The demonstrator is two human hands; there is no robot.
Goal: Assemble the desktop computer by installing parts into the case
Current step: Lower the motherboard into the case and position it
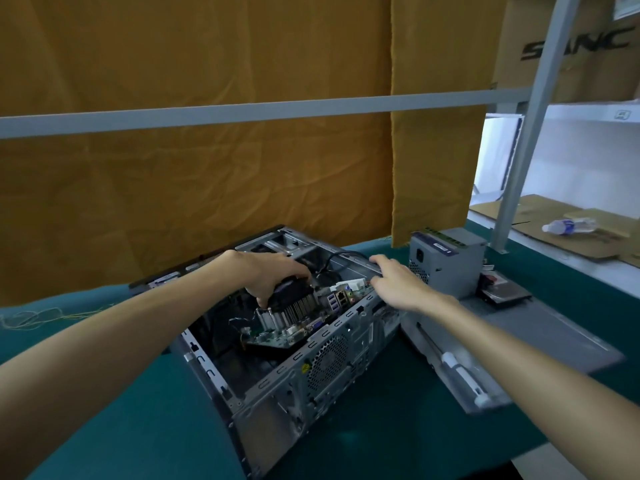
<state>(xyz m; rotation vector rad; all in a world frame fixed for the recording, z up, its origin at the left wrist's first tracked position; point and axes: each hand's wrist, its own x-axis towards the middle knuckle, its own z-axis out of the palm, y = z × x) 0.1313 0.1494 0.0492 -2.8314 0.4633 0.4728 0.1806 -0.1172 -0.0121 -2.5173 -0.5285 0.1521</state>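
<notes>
An open grey computer case lies on its side on the green table. Inside it a green motherboard sits tilted, carrying a finned CPU cooler with a black fan on top. My left hand grips the fan from above, fingers curled round it. My right hand holds the case's far right rim, fingers curled over the edge, next to the motherboard's rear ports.
A grey power supply stands right of the case, with a hard drive beside it. The grey side panel lies flat at the right. A water bottle and cardboard lie further back. Orange cloth hangs behind.
</notes>
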